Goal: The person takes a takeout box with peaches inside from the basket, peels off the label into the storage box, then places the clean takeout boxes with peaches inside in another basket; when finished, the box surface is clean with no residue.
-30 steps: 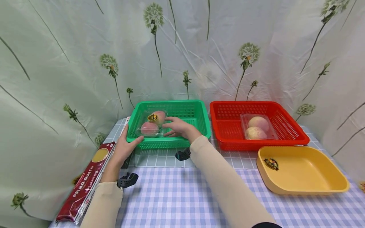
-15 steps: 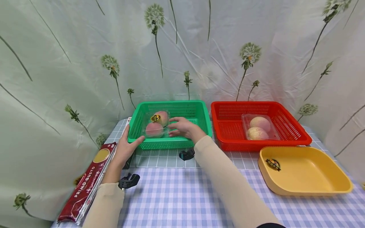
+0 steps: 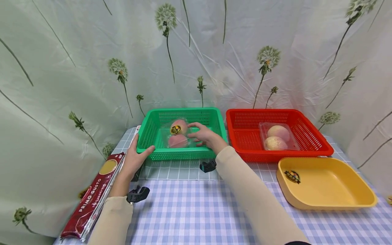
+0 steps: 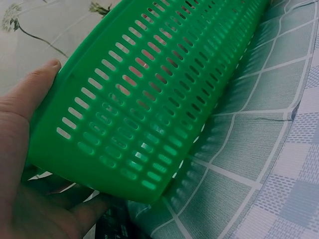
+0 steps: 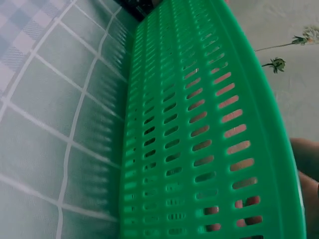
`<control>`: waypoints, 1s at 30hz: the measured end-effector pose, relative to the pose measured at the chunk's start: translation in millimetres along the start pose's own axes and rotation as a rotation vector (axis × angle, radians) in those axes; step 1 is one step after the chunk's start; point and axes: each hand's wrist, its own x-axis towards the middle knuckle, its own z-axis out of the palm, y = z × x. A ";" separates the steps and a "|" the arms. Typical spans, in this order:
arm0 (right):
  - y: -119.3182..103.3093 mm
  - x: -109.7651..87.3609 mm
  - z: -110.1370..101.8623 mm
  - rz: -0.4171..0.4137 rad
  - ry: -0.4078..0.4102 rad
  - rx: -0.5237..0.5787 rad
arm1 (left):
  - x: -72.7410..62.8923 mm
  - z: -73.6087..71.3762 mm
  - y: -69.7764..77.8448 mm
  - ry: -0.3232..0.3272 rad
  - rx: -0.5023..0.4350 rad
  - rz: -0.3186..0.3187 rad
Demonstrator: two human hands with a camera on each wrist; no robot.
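A clear plastic pack of two pink peaches (image 3: 178,140) with a black-and-yellow sticker lies inside the green basket (image 3: 215,153), near its middle. My right hand (image 3: 204,135) reaches over the front rim and holds the pack's right edge, its fingers curved. In the right wrist view, the basket's slotted wall hides most of that hand; only bits of fingers show through the slots. My left hand (image 3: 133,158) grips the basket's front left corner, thumb at the front and fingers along the left side. The left wrist view shows thumb and fingers (image 4: 87,211) spread about the corner.
A red basket (image 3: 240,154) on the right holds another clear pack of two paler peaches (image 3: 277,137). In front of it sits a yellow tray (image 3: 324,204) with a sticker. A dark red Primo Gusto packet (image 3: 95,195) lies left of my left forearm. A dandelion-print curtain hangs behind.
My right hand has moved to the right inside the green basket, and the peach pack has slid right with it, turning slightly. The left hand stays at the corner.
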 end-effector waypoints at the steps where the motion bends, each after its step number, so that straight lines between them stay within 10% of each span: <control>1: 0.9 -0.3 -0.4 -0.016 0.018 -0.025 | -0.1 0.0 0.0 0.000 0.001 -0.004; 8: 4.0 -1.0 -1.3 -0.135 0.114 -0.118 | -1.7 -0.3 -0.4 0.010 0.008 -0.010; 30: -2.0 -28.4 -35.1 -0.136 0.217 0.305 | -3.2 1.8 -4.5 0.025 -0.010 0.005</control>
